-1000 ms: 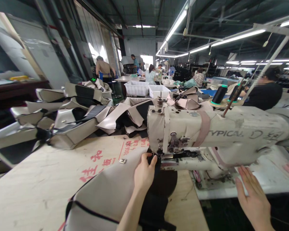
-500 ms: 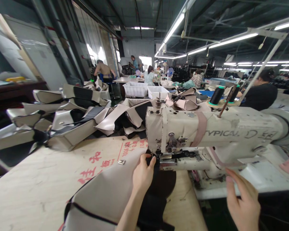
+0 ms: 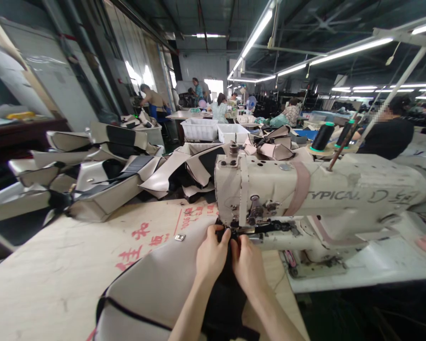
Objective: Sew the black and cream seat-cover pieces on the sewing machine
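Hands pinch dark fabric at the needle: left hand point(image 3: 212, 253) and right hand point(image 3: 247, 263) grip the beige-and-black seat cover point(image 3: 156, 289) beneath the sewing machine point(image 3: 305, 199).

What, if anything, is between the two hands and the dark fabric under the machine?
Nothing visible. The left hand and right hand both rest directly on the dark fabric, fingertips right beneath the head of the machine.

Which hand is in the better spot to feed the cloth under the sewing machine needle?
Probably the left hand: its fingertips pinch the dark cloth right below the needle of the sewing machine, on the side where the cloth lies. The right hand rests just beside it.
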Demonstrator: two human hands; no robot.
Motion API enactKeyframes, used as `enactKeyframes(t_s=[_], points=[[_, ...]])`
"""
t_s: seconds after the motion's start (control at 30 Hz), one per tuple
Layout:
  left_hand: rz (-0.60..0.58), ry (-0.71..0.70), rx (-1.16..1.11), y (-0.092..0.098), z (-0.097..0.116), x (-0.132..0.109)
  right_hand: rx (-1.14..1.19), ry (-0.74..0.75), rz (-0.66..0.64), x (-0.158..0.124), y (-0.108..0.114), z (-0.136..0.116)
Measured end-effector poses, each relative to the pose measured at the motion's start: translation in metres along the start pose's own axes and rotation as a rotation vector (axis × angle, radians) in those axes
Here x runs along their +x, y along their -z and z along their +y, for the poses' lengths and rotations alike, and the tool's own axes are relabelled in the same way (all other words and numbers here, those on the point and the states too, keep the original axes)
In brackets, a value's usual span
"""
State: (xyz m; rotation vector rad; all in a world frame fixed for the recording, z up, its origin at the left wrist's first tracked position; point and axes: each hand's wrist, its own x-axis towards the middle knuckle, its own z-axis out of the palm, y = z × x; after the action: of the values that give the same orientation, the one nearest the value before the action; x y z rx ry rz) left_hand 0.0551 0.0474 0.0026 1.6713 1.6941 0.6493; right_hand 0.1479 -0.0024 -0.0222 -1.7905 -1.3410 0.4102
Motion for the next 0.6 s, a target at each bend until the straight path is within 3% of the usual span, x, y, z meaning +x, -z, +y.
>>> enactKeyframes(t_s=[0.43,0.53,0.6], points=[[0.015,-0.025,0.013,-0.004,-0.003,0.007,0.443,-0.367,0.204,0.009,-0.030,0.001],[0.016,-0.040,0.025,-0.003,-0.002,0.012,0.535,-0.370,0.185,0.007,-0.023,0.001],[0.010,-0.051,0.023,-0.002,-0.002,0.014,0.618,-0.351,0.093,0.002,-0.016,0.003]])
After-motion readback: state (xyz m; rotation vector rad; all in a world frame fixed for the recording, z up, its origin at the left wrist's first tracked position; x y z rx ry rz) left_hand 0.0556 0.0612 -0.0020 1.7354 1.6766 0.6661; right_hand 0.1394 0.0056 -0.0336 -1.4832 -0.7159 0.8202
